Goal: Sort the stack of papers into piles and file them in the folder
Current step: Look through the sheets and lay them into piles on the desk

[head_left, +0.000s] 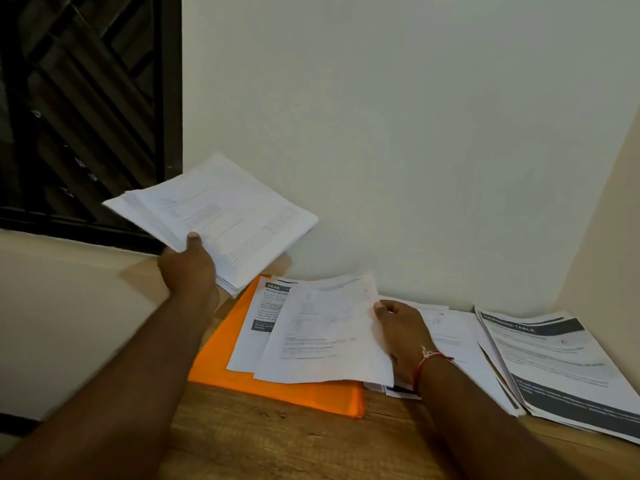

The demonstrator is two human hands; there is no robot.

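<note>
Tabletop [277, 445] room is tight against the wall [415, 133], so each pile needs its own ground. An orange folder [239, 372] lies flat at the centre with a first pile [258, 327] on it. A middle pile [460, 344] sits just to the right of it, and a banner-headed pile [554, 362] lies at the far right. The left hand [188, 268] holds the unsorted stack [221, 216] in the air, thumb on top and fingers curled beneath. The right hand [401, 332] pinches a single sheet [325, 334] by its right edge, low over the pile on the folder. Judging by its place, that sheet is meant for this pile. It should go down flat, edges squared to the page below and thumb released last, with the stack kept level so no pages slide off.
</note>
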